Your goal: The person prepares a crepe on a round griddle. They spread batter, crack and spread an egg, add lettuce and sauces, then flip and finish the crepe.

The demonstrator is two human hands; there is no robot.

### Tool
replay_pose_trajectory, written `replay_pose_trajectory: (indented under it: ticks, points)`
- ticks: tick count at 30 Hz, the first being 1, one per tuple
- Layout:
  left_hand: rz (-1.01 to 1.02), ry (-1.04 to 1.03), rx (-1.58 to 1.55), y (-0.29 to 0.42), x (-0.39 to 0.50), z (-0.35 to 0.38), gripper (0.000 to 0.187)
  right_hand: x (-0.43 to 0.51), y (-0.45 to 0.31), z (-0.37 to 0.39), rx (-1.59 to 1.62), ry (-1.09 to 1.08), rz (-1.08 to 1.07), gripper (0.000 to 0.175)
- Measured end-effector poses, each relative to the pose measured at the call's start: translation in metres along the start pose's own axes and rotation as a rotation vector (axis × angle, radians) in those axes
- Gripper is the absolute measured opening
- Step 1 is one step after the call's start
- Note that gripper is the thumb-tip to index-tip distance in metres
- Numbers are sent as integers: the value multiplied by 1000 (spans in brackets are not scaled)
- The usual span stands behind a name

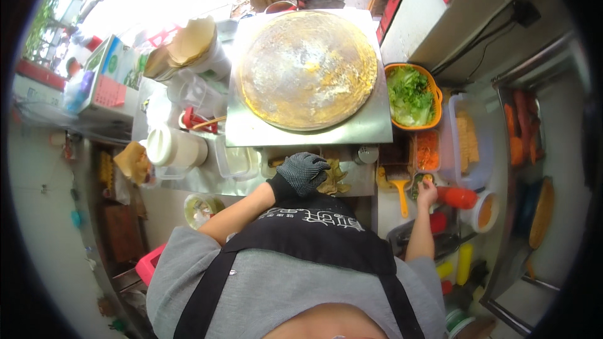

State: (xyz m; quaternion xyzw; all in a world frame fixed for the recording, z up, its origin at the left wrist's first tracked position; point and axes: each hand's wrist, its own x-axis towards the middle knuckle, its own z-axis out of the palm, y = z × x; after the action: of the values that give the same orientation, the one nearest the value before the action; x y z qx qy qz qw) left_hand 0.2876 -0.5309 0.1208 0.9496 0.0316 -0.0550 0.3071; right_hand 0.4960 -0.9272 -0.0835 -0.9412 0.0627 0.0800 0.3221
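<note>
My left hand (304, 174), in a dark dotted work glove, is in front of my apron at the counter's near edge. Its fingers are bent, and the palm side is hidden. Beside it lie crumpled brownish-yellow pieces (335, 178). My bare right hand (427, 193) reaches over a small container of chopped greens (416, 187), with its fingertips together near a small yellowish bit. It is too small to tell whether the hand holds this. A red squeeze bottle (457, 197) lies beside that hand. Ahead, a round crepe griddle (308, 73) bears yellow residue.
An orange basket of lettuce (411, 96), a tub of shredded carrot (427, 150) and a box of tan slabs (466, 146) stand right of the griddle. An orange-handled brush (401, 193) lies nearer. Leftward are a white lidded jug (176, 147) and paper bags (193, 42).
</note>
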Motion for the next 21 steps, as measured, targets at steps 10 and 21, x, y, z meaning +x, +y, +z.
replay_pose_trajectory:
  ticks: [10, 21]
  points:
    - [-45, 203, -45, -48, -51, -16, 26, -70, -292, -4, 856, -539, -148, 22]
    - [-97, 372, -112, -84, -108, -27, 24, -30, -490, 130, -79, -134, -977, 16]
